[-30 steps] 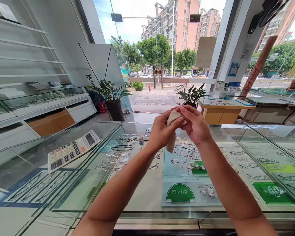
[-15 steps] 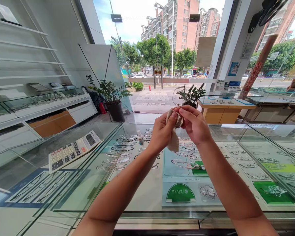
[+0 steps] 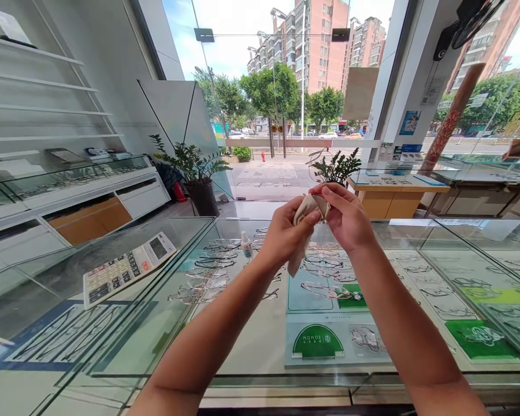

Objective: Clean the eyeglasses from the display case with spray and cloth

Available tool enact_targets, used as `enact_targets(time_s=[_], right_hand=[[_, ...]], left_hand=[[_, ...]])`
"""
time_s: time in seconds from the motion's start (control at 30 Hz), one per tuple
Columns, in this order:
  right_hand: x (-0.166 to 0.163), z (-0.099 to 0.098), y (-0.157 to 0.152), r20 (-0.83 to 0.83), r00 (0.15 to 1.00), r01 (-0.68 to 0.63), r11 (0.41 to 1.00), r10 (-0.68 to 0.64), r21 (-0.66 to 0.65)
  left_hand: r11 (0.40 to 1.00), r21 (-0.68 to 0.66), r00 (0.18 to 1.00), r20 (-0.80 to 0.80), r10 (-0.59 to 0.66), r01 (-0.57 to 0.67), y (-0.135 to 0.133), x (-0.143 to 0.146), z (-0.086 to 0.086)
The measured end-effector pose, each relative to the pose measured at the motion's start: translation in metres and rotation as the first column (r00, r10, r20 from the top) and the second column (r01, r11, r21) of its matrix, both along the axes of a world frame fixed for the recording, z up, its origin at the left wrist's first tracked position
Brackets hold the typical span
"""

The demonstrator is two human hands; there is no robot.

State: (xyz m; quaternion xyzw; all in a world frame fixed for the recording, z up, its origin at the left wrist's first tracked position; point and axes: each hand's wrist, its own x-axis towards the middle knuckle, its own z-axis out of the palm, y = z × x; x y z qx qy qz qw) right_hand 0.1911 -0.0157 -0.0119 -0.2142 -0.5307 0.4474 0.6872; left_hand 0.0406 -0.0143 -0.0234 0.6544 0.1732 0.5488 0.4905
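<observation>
Both my hands are raised together above the glass display counter (image 3: 260, 346). My left hand (image 3: 283, 234) is closed, pinching a beige cloth (image 3: 305, 209) whose tail hangs down below it. My right hand (image 3: 346, 216) is closed on a pair of thin-framed glasses (image 3: 318, 155), of which one clear lens shows above my fingers; the rest is wrapped in the cloth. The two hands touch at the fingertips.
A calculator (image 3: 127, 267) lies on the counter at the left, and a small spray bottle (image 3: 245, 244) stands near the middle. Rows of glasses lie inside the case. Potted plants (image 3: 195, 167) stand by the window, shelves along the left wall.
My left thumb and the cloth have shifted slightly over the lens between frames, and the hanging tail of the cloth has swung. Both hands stay in the same place.
</observation>
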Motion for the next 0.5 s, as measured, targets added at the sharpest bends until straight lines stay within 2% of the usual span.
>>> enact_targets(time_s=[0.3,0.5], right_hand=[[0.0002,0.0008,-0.0003,-0.054,0.998,-0.037,0.999,0.036,-0.018],[-0.0021,-0.0010,0.0006,-0.027,0.998,-0.059,0.998,0.058,-0.025]], left_hand=[[0.989,-0.079,0.983,0.120,0.136,-0.127,0.0024,0.0036,-0.0012],[0.987,-0.122,0.982,0.144,0.125,-0.108,0.0006,0.0032,0.0018]])
